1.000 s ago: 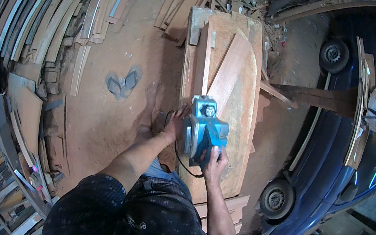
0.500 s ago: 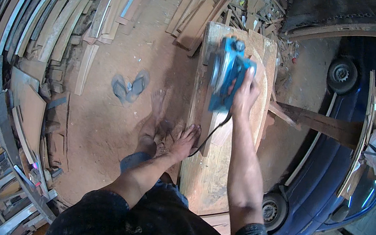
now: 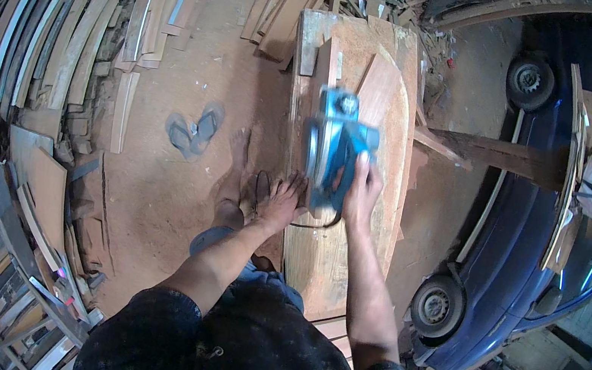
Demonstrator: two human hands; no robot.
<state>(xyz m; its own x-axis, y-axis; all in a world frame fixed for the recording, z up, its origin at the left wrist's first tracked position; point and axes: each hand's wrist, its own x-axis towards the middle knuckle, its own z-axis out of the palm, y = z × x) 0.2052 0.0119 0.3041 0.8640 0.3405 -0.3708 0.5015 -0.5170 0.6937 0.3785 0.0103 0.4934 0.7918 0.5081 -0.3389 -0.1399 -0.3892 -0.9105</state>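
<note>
Blue casing, silver along its left flank: is that the power planer (image 3: 339, 149)?

Yes, slightly blurred, above the narrow board (image 3: 328, 59) laid along the wooden bench (image 3: 317, 272). Take the planer as the middle of the dial, with twelve at the top of the view. The board's bare end shows between eleven and twelve.

And who has hold of it?

The right hand (image 3: 362, 191), at five o'clock. Its fingers are closed around the rear handle, with the thumb up on top.

What about the left hand (image 3: 282, 202)?

Between seven and eight, just beside the planer's back end. The fingers are stretched out and a little spread, with nothing clasped in them. Whether the fingertips press on the board, I can't tell.

Anything else on the bench?

A wider board (image 3: 378, 82) slants away at one o'clock, partly hidden by the planer. A dark cord (image 3: 316, 226) curves at six.

And farther out?

Grey flip-flops (image 3: 193, 131) on the earth floor (image 3: 151, 232) at nine, stacked planks (image 3: 66, 36) towards ten, and a dark blue vehicle (image 3: 510, 240) between three and four.
</note>
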